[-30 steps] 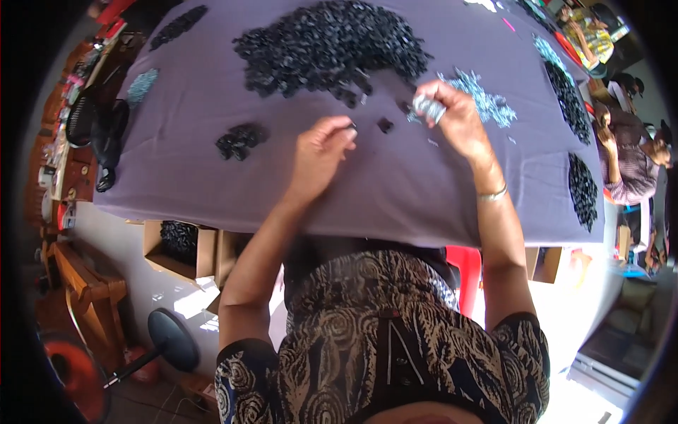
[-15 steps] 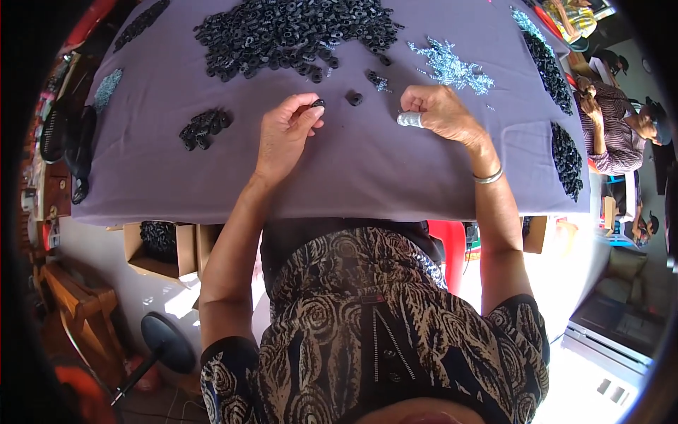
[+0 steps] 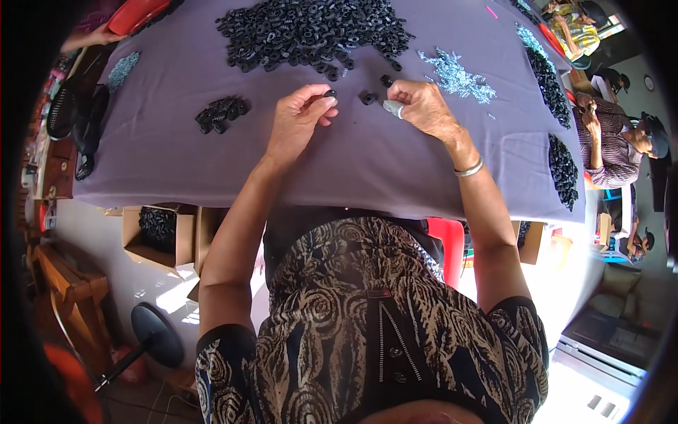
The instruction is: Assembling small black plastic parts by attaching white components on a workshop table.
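My left hand (image 3: 300,121) pinches a small black plastic piece (image 3: 330,94) between thumb and fingers, just above the purple-grey cloth (image 3: 339,159). To its right, my right hand (image 3: 429,113) is curled closed, thumb wrapped in silver-grey tape; whatever its fingertips hold is hidden. A loose black piece (image 3: 366,97) lies on the cloth between the hands. Another black piece (image 3: 385,81) sits right by my right fingertips. Beyond the hands spreads a large heap of black pieces (image 3: 311,35). A pile of small silvery springs (image 3: 459,76) lies past my right hand.
A smaller cluster of black pieces (image 3: 221,113) lies left of my left hand. More black heaps (image 3: 563,169) line the right edge. At the far left, another person's hand (image 3: 106,34) touches a red basin (image 3: 138,15). A cardboard box (image 3: 157,237) stands below the table edge.
My right hand has moved left and slightly up, close to the loose pieces. My left hand still pinches its piece. A person's hand and red basin have appeared at the far left.
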Tool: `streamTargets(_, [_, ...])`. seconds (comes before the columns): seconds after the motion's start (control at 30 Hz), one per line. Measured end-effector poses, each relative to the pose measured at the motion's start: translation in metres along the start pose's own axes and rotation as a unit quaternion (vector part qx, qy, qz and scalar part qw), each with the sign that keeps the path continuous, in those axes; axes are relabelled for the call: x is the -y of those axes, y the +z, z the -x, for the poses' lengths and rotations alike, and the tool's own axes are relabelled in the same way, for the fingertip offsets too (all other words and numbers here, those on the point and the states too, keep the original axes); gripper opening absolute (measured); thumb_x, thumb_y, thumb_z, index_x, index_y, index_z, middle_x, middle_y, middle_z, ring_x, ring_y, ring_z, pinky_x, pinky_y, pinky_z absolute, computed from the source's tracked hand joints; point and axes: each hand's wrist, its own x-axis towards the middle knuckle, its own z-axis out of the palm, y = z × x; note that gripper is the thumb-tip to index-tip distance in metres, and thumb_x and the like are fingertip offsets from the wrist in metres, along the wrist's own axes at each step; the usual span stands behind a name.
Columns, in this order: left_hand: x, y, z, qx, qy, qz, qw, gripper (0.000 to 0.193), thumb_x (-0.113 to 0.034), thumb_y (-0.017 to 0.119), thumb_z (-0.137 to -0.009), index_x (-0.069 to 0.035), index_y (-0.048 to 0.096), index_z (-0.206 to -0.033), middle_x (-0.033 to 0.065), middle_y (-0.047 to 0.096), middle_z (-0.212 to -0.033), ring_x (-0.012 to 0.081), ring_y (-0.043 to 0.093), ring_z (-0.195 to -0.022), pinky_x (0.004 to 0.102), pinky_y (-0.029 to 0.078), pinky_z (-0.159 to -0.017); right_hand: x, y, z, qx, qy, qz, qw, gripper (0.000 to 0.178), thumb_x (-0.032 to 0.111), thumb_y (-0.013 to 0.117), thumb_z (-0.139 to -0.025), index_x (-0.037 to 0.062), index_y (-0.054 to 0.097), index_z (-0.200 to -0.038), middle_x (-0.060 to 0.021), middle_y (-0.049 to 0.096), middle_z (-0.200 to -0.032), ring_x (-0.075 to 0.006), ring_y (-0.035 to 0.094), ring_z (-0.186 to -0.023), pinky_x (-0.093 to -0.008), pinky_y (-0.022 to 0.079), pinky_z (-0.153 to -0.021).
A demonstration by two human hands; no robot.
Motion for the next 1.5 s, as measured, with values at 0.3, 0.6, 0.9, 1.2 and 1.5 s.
streamTargets(0.3, [0.003,-0.003,-0.004,0.018,-0.001,-0.002,1.000,0.021,-0.009,0.060,-0.089,-0.002,0.062,-0.109,0.0059,0.065,-0.092,0.0125,0.063,-0.080,0.0247,0.052,-0.067,0.003,0.013,-0.001,-0.111,-0.012,0.060,0.992,0.016,-0.004,0.063,-0.079,0.0021,0.062,-0.094,-0.0075,0.064,-0.077,-0.0121,0.059,-0.067,-0.0263,0.049,-0.063])
streamTargets(0.6, [0.003,-0.003,-0.003,0.016,-0.005,-0.008,1.000,0.019,-0.007,0.061,-0.088,-0.002,0.063,-0.107,0.0031,0.064,-0.090,0.0103,0.062,-0.079,0.0236,0.051,-0.065,0.010,0.017,0.001,-0.127,-0.070,0.043,0.988,0.020,-0.004,0.061,-0.080,0.0023,0.062,-0.099,-0.0095,0.062,-0.089,-0.0219,0.065,-0.081,-0.0315,0.050,-0.069])
streamTargets(0.9, [0.004,-0.002,-0.005,0.015,-0.003,-0.011,1.000,0.019,-0.007,0.062,-0.088,-0.002,0.064,-0.106,0.0026,0.063,-0.090,0.0099,0.061,-0.078,0.0231,0.051,-0.064,0.015,0.030,0.000,-0.089,-0.122,0.157,0.976,0.021,0.005,0.065,-0.077,0.0073,0.063,-0.098,-0.0086,0.060,-0.092,-0.0312,0.062,-0.080,-0.0403,0.051,-0.070])
streamTargets(1.2, [-0.001,-0.004,-0.004,0.014,-0.014,-0.005,1.000,0.021,-0.009,0.062,-0.088,-0.001,0.063,-0.108,0.0037,0.063,-0.091,0.0107,0.061,-0.078,0.0234,0.050,-0.064,0.021,0.039,0.002,-0.095,-0.056,0.046,0.993,0.014,0.003,0.068,-0.077,0.0036,0.059,-0.088,-0.0059,0.058,-0.080,-0.0173,0.059,-0.064,-0.0294,0.049,-0.062])
streamTargets(1.5, [-0.005,-0.004,-0.003,-0.004,-0.018,0.018,1.000,0.025,-0.010,0.061,-0.090,0.000,0.060,-0.112,0.0074,0.064,-0.095,0.0132,0.063,-0.080,0.0245,0.050,-0.064,0.028,0.055,-0.023,-0.042,-0.060,-0.188,0.979,0.008,0.003,0.066,-0.082,0.0033,0.059,-0.087,-0.0001,0.062,-0.073,-0.0066,0.055,-0.069,-0.0250,0.047,-0.064])
